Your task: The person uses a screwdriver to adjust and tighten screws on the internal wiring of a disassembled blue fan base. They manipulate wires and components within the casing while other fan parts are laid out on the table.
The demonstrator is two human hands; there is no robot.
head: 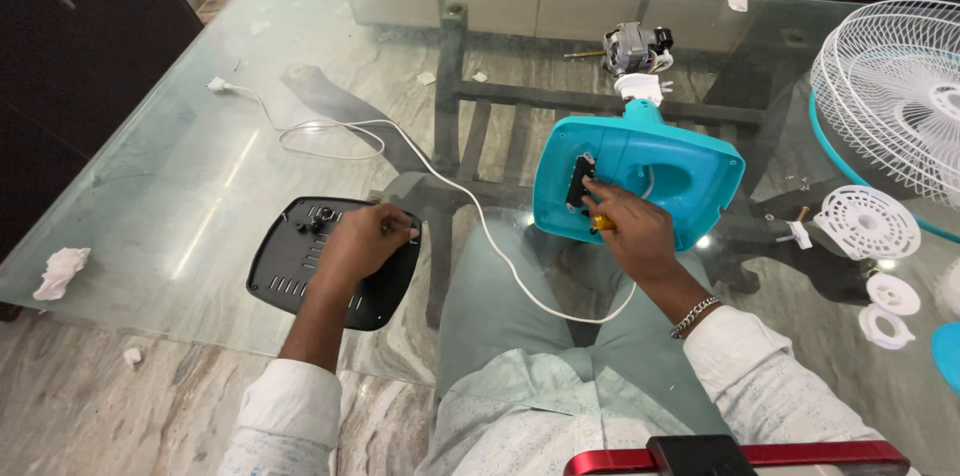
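Note:
My right hand [632, 233] grips a small yellow-handled screwdriver [600, 222] against the underside of a teal fan base [650, 171] lying on the glass table [200, 176]. A black switch block [580, 182] sits in the base's opening, right by my fingers. A bare fan motor [634, 46] sticks out beyond the base's white neck. My left hand [362, 239] rests on a black slotted bottom cover plate [300, 261], fingers pinched at its right edge; what they hold is hidden. A white power cord [470, 206] runs from the base across the table.
A white wire fan guard [895, 86] lies at the right edge. White round plastic parts [866, 221] and smaller caps [892, 294] lie near it. Crumpled tissue [62, 271] sits at the left edge. A red and black object [740, 456] is at the bottom.

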